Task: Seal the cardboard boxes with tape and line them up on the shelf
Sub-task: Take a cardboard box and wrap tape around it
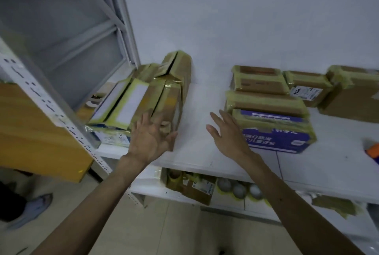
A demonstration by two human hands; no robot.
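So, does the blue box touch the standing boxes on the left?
Apart. The head view shows a strip of bare white shelf between the blue box and the standing boxes.

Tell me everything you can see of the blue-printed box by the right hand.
The blue-printed box is cardboard, blue with white Chinese lettering, its edges wrapped in yellowish tape. It lies flat on the white shelf, near the front edge, with a taped brown box stacked on top. The open right hand is at its left end; contact is unclear.
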